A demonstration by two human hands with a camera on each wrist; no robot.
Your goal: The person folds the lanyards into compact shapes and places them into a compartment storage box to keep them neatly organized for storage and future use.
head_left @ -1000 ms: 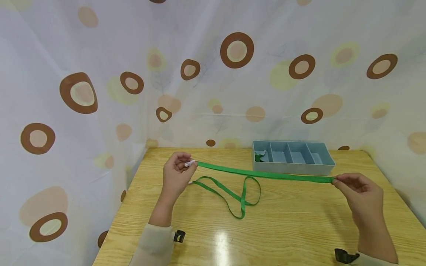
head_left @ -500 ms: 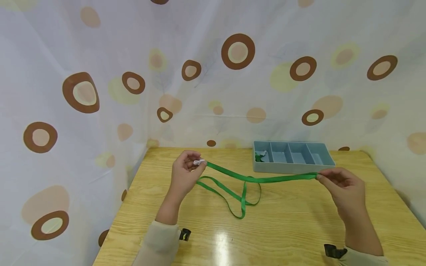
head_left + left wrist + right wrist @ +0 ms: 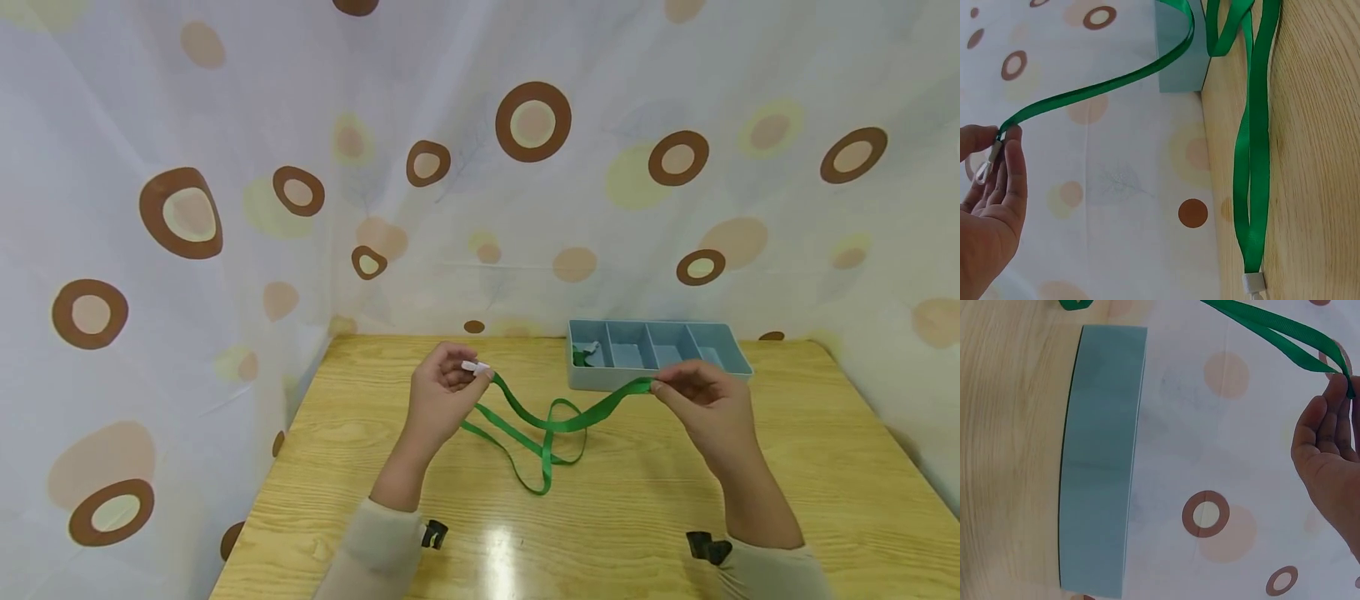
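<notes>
A green lanyard (image 3: 558, 423) hangs in a slack curve between my two hands above the table. My left hand (image 3: 444, 392) pinches its clip end; the white clip (image 3: 986, 169) pokes out past the thumb. At the other end, my right hand (image 3: 708, 408) pinches the folded strap between thumb and fingertips, as the right wrist view also shows. A second green lanyard (image 3: 1260, 125) lies loosely looped on the wooden table beneath, its white fitting (image 3: 1253, 282) visible in the left wrist view.
A blue-grey box (image 3: 600, 377) with several compartments stands at the back right of the wooden table (image 3: 615, 517). Its leftmost compartment contains green and white items (image 3: 583, 355). A patterned curtain (image 3: 450, 225) hangs behind and beside the table.
Both hands have moved toward each other, the right one farther. The lanyard between them has gone from taut to sagging. The one on the table has stayed put.
</notes>
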